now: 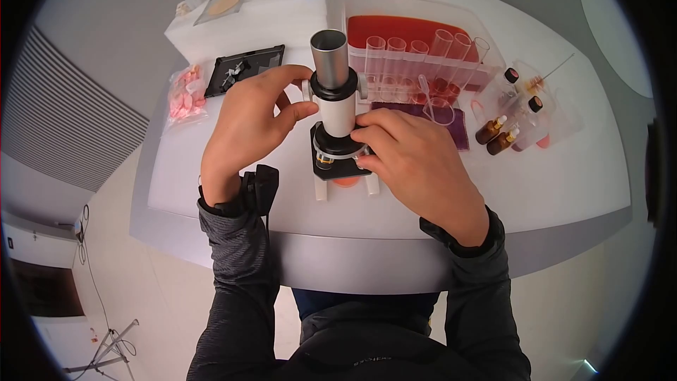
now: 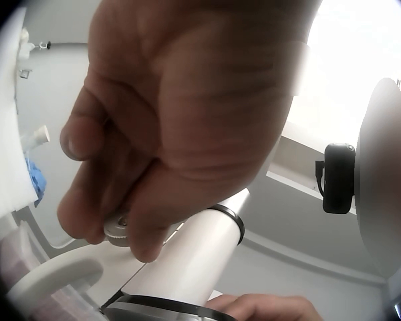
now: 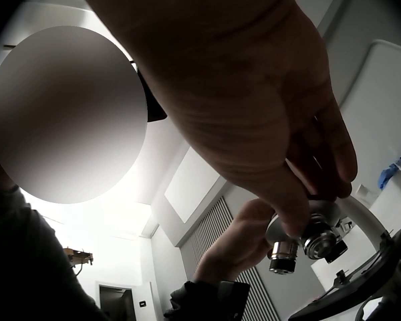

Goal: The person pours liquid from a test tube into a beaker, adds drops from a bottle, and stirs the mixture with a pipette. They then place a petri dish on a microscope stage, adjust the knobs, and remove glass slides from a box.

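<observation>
A white and black microscope (image 1: 338,114) with a bare metal tube on top stands upright near the table's front edge. My left hand (image 1: 252,109) pinches the ridged focus knob (image 2: 117,233) on its left side between thumb and fingers. Lower down, my right hand (image 1: 416,162) grips the round nosepiece from the right, thumb and fingertips at its rim. Metal objective lenses (image 3: 319,242) hang below that thumb in the right wrist view. Beneath them lies the black stage (image 1: 343,171), with a pinkish disc (image 1: 346,182) showing under its front edge.
Behind stand several clear test tubes (image 1: 396,63) and a plastic bin (image 1: 493,63) with red contents. Amber dropper bottles (image 1: 502,142) and black-capped clear bottles are at right. At left lie a bag of pink pieces (image 1: 187,95), a black tray (image 1: 271,56) and a white block (image 1: 247,28).
</observation>
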Demonstrator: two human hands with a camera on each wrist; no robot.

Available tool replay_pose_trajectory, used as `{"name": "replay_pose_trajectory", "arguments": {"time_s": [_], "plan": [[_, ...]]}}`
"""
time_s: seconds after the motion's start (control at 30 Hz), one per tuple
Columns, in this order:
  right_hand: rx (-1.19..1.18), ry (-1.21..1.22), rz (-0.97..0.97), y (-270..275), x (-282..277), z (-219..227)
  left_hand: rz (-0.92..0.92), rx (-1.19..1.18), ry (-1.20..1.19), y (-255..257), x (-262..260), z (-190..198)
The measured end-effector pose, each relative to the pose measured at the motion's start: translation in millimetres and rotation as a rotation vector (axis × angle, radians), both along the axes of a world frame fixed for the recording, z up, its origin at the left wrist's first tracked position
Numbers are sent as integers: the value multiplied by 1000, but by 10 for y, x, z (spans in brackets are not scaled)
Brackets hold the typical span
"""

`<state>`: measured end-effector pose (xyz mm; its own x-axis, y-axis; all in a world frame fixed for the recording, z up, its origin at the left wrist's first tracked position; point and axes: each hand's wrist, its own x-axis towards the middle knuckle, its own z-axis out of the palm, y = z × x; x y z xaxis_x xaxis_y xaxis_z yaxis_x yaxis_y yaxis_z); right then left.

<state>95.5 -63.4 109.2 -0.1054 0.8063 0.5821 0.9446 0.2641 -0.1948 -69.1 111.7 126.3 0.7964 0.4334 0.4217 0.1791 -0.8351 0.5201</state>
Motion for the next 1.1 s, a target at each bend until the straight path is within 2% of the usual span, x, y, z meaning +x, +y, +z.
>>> {"name": "replay_pose_trajectory", "arguments": {"time_s": [0.13, 0.23, 0.43, 0.63, 0.73, 0.93, 1.1], "plan": [[-30, 12, -2, -8, -3, 9, -2, -76, -4, -6, -9, 1], [-73, 31, -3, -18, 3, 9, 6, -190, 89, -10, -5, 42], [-83, 23, -6, -12, 3, 6, 26, -7, 13, -22, 5, 14], [-63, 12, -3, -12, 1, 1, 22, -25, -16, -17, 1, 9], [-22, -7, 4, -1, -5, -5, 30, -181, 73, -23, -12, 49], [-87, 18, -14, -13, -6, 2, 20, -25, 14, -1, -6, 7], [-94, 11, -18, -13, -8, -2, 63, -7, 13, -33, -5, 39]]}}
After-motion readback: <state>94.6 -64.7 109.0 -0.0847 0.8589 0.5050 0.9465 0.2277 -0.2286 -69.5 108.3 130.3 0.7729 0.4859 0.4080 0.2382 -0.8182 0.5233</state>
